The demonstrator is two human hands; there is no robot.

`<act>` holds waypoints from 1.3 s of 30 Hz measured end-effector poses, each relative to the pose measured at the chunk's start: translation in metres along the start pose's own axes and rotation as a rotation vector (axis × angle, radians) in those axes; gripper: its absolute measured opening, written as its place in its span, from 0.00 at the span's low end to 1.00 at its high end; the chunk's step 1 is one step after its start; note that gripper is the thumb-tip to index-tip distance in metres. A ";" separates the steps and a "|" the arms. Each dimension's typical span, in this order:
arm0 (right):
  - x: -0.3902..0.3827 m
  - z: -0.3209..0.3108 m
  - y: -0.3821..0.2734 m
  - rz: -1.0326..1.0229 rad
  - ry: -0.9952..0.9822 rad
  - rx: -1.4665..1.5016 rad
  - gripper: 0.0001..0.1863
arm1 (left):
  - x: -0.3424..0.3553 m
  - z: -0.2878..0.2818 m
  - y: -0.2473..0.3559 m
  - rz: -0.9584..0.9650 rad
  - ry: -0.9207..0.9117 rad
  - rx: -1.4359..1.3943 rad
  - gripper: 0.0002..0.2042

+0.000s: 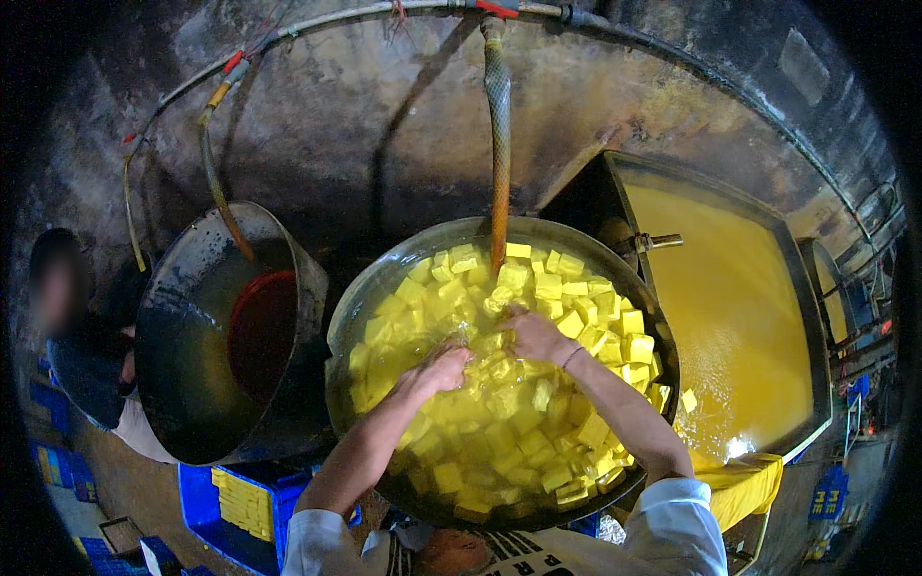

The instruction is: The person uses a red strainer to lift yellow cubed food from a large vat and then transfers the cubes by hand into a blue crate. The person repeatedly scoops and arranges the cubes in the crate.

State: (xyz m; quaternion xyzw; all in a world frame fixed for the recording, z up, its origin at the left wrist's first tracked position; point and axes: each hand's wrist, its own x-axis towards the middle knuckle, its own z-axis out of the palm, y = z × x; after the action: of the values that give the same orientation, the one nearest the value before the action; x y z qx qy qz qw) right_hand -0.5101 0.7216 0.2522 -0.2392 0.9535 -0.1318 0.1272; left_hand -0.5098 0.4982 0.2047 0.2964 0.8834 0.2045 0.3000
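- Nearest, at the foot of the view, two pale sleeves [677, 518] end and bare forearms reach over the pan [595, 252].
- A blue crate [197, 504] stands left of the pan's near edge, with rows of yellow slabs [245, 504] inside.
- A yellow cloth [749, 485] hangs near the pan's right near edge.
- Yellow blocks [638, 348] fill the pan from edge to edge, in cloudy yellow liquid [466, 312]; along the right edge many stand clear of it, while toward the left edge most lie under.
- The left hand [447, 368] is just left of the pan's middle, fingers bent and dipping in.
- The right hand [533, 334], a thin cord [574, 357] at its wrist, points down among blocks a little farther off.
- Liquid and blocks hide the fingertips, so I cannot tell whether either hand pinches a block.
- A hose [498, 134] hangs into the pan's far edge.
- Left of the pan, a tub [307, 317] holds a red vessel [264, 331]; another person [82, 374] is beyond its left edge.
- Right, a tank [809, 322] holds yellow liquid.
- Farthest, a pipe [346, 14] crosses the stained wall [336, 125].
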 end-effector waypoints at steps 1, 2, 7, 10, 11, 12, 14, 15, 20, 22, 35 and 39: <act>-0.006 -0.004 0.008 -0.028 0.020 0.092 0.19 | -0.011 -0.004 0.007 0.021 0.053 -0.104 0.22; -0.010 -0.009 0.018 -0.029 -0.007 0.188 0.22 | -0.020 -0.011 0.014 -0.001 0.033 -0.186 0.23; -0.030 -0.019 0.017 0.158 -0.019 0.851 0.24 | -0.042 -0.016 0.011 0.063 0.303 -0.650 0.27; -0.043 -0.020 0.001 0.117 0.122 1.013 0.17 | -0.032 -0.004 0.015 0.081 0.328 -1.323 0.25; -0.044 -0.022 -0.003 0.109 0.083 1.049 0.17 | -0.028 -0.001 0.018 0.090 0.329 -1.547 0.24; -0.045 -0.027 -0.013 0.098 0.039 1.085 0.16 | -0.023 0.004 0.016 0.101 0.345 -1.569 0.16; -0.049 -0.036 -0.035 0.110 0.052 1.140 0.15 | -0.022 0.009 0.031 0.088 0.405 -1.835 0.14; -0.047 -0.039 -0.041 0.078 0.075 0.991 0.16 | -0.018 0.011 0.041 0.084 0.426 -1.966 0.13; -0.042 -0.045 -0.068 0.163 0.163 0.807 0.17 | -0.014 0.018 0.077 -0.010 0.555 -2.246 0.14; -0.047 -0.050 -0.084 0.201 0.172 0.917 0.17 | -0.011 0.026 0.078 0.031 0.635 -2.312 0.16; 0.038 -0.010 -0.029 -0.022 0.359 0.064 0.22 | -0.076 -0.023 0.057 0.403 0.795 -2.522 0.20; 0.062 0.018 0.023 0.041 0.112 -0.124 0.22 | -0.095 -0.044 0.037 0.365 0.891 -2.391 0.18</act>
State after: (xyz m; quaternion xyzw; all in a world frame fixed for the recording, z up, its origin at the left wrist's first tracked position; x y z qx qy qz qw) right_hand -0.5672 0.7075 0.2168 -0.2194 0.9701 -0.0831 0.0613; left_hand -0.4622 0.4566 0.2959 -0.1325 0.1229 0.9832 0.0266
